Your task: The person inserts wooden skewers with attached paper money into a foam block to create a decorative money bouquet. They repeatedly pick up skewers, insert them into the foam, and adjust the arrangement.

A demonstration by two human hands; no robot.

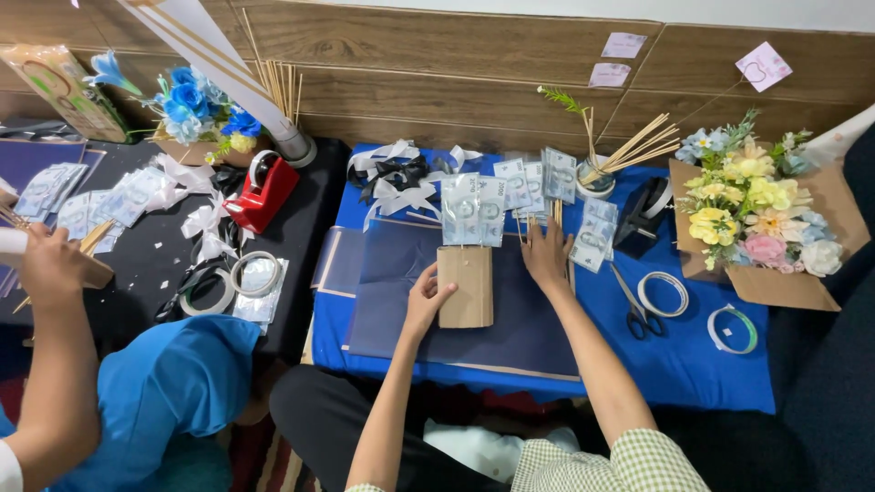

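The left hand [425, 296] is curling its fingers around the left edge of a brown cardboard piece [467, 286], gripping it where it is lying on a dark navy paper sheet [538, 337], while the right hand [546, 258] is resting open and palm-down just beyond, fingers spreading over wooden sticks [557, 215] that are carrying plastic-wrapped banknotes [474, 210]. Both hands are working over a blue cloth [693, 364] covering the low table. To the right of the hands, black-handled scissors [638, 310] are lying beside a clear tape roll [663, 293], and a green-edged tape roll [732, 329] is sitting nearer the cloth's edge. At the left, another person in a blue top, whose hand [50, 260] is closing on a bundle of sticks, is sitting over a black cloth [146, 264] where tape rolls [232, 278] and white ribbon bows [205, 223] are lying. Farther back, a red tape dispenser [264, 193] is standing near a blue artificial flower bunch [196, 109], black and white ribbon bows [396, 178] are piling up behind the banknotes, a cup of bamboo skewers [606, 169] is standing by a black tape dispenser [643, 214], and a cardboard box of yellow and pink artificial flowers [761, 219] is leaning at the far right against the wood-panel wall [437, 55].
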